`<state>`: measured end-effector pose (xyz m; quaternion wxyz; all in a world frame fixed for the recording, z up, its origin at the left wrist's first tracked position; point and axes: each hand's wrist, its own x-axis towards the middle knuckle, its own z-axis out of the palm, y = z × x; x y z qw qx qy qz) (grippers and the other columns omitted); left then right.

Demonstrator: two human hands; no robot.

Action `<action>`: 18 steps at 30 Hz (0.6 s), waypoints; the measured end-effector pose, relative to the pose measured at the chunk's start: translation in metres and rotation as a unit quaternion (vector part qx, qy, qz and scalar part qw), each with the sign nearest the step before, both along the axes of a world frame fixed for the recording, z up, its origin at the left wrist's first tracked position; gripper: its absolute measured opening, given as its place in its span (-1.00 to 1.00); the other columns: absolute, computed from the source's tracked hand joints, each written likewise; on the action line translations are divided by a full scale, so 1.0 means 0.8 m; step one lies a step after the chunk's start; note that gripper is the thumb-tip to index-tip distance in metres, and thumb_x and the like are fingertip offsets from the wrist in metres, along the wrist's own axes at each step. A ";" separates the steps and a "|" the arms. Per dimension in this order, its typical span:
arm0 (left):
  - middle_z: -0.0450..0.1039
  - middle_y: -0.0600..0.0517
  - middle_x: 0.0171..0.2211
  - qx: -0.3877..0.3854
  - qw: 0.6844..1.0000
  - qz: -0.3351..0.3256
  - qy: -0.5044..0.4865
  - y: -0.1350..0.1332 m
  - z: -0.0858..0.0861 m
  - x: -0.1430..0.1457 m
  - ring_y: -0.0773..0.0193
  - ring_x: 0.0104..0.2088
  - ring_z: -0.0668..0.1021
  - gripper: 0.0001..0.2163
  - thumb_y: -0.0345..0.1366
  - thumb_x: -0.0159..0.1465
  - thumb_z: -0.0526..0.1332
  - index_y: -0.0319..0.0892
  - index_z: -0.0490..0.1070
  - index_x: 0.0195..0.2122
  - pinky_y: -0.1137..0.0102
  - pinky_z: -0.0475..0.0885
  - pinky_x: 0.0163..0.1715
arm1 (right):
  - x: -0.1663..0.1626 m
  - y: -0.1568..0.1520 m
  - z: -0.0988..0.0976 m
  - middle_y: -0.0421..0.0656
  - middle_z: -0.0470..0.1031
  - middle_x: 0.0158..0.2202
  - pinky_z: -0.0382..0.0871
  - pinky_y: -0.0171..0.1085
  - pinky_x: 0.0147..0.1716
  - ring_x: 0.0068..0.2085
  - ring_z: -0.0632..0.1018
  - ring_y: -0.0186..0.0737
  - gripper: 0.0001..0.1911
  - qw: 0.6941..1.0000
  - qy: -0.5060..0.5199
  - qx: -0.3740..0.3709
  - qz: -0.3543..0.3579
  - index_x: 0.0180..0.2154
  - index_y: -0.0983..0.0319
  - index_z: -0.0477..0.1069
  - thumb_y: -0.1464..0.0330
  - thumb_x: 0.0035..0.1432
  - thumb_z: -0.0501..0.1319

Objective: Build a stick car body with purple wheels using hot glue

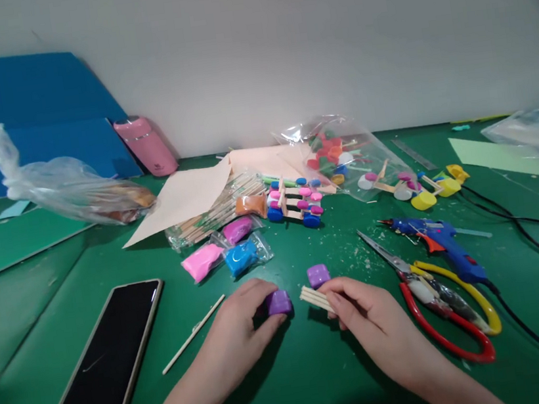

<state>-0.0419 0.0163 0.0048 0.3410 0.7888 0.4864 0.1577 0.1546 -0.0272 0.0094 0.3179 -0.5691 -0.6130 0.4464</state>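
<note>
My left hand (239, 325) has its thumb and fingers closed on a purple block (279, 303), which looks like modelling clay, low over the green table. Several short pale wooden sticks (314, 297) are pinched side by side in my right hand (371, 314), their ends pointing left toward that block. Just beyond these sticks a second purple block (318, 276) sits on the table. A longer wooden stick (193, 334) lies to the left of my left hand. Right of my right hand rest scissors (441, 298) with red and yellow handles.
A phone (103, 370) lies at left. A blue glue gun (438, 239) with a black cord is at right. Farther back are clay packets (202, 262), a bag of sticks (215, 209), small wheeled models (294, 204), a bag of coloured pieces (342, 152) and a pink bottle (147, 146).
</note>
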 end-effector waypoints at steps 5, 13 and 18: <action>0.45 -0.01 -0.26 -0.108 0.979 0.027 -0.168 -0.002 -0.001 -0.013 0.21 -0.26 0.48 -0.80 -0.31 0.11 0.22 -0.17 0.39 -0.22 0.35 0.36 -0.22 | 0.001 0.009 0.008 -0.27 0.31 -0.51 0.19 -0.41 -0.53 -0.48 0.33 -0.35 -0.81 1.000 -0.011 0.020 -0.014 -0.35 0.18 0.35 0.31 0.21 0.00; 0.48 -0.04 -0.27 -0.177 0.940 0.056 -0.287 -0.005 -0.009 -0.017 0.20 -0.27 0.50 -0.75 -0.38 0.06 0.27 -0.20 0.42 -0.20 0.33 0.42 -0.25 | -0.008 0.012 0.004 -0.22 0.37 -0.50 0.22 -0.39 -0.54 -0.49 0.35 -0.32 -0.80 0.999 0.028 0.018 -0.040 -0.33 0.21 0.40 0.29 0.18 0.04; 0.49 -0.04 -0.25 -0.158 0.947 0.042 -0.276 -0.004 -0.008 -0.016 0.20 -0.25 0.51 -0.77 -0.40 0.08 0.25 -0.19 0.42 -0.20 0.35 0.42 -0.23 | -0.010 0.008 -0.001 -0.26 0.34 -0.55 0.16 -0.41 -0.59 -0.53 0.33 -0.36 -0.81 0.999 0.020 0.012 -0.023 -0.35 0.18 0.41 0.30 0.18 0.05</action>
